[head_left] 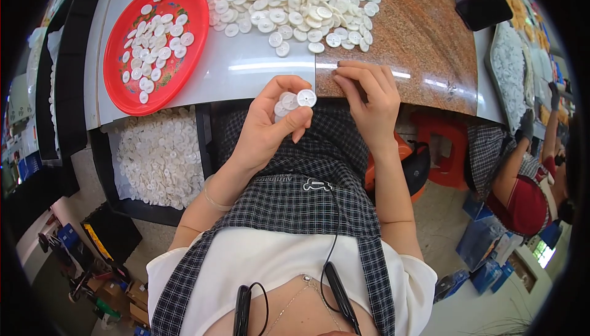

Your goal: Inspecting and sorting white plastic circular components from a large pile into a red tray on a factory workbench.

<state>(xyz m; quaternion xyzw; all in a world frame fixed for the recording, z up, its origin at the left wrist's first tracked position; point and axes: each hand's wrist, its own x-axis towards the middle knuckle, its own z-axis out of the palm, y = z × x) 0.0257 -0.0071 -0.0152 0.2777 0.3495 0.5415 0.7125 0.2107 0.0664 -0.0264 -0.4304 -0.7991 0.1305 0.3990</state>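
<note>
My left hand [265,115] is closed on several white plastic gears [306,97], fanned between thumb and fingers above my lap at the table's front edge. One toothed gear faces up at the thumb tip. To its right, my right hand [372,99] hovers over the edge of the brown stone-patterned tabletop. Its thumb and forefinger tips are close but slightly apart, with nothing visible between them. Beyond both hands lies a large heap of similar white gears [289,1] on the table. More white gears [147,50] are scattered on a red plate [115,69] at the left.
Below the table at left, a black bin [114,195] holds many small white parts. A dark phone-like slab [484,9] lies at the far right, near a tray of whitish pieces [507,59]. Red stools [448,152] stand under the table; another person [522,198] sits at right.
</note>
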